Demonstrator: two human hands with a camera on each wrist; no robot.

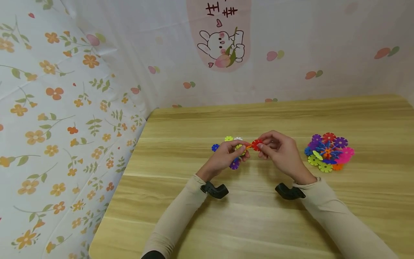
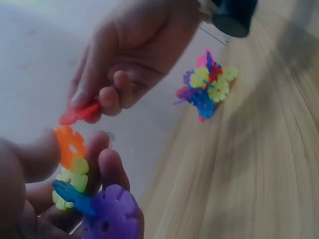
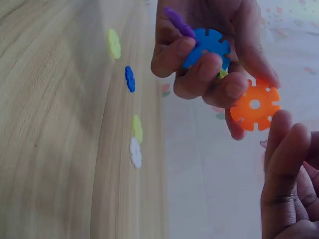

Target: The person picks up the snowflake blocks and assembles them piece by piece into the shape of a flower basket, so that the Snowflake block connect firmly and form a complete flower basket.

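Observation:
My left hand (image 1: 221, 158) holds a small chain of notched plastic flower discs in front of me. In the left wrist view the chain has an orange disc (image 2: 67, 152), a yellow disc (image 2: 75, 174), a blue disc (image 2: 70, 193) and a purple disc (image 2: 119, 206). Thumb and fingers of that hand pinch the orange end. My right hand (image 1: 286, 154) pinches a red disc (image 1: 256, 145) at the orange disc's free edge. Fingertips cover part of the red disc, so I cannot tell whether the two are slotted together.
On the wooden table (image 1: 245, 223), a colourful cluster of joined discs (image 1: 325, 168) stands to the right. Loose discs lie by the left hand: a blue one (image 1: 215, 147), a white one (image 3: 135, 153) and yellow ones (image 3: 113, 44). A printed cloth (image 1: 155, 43) hangs behind the table.

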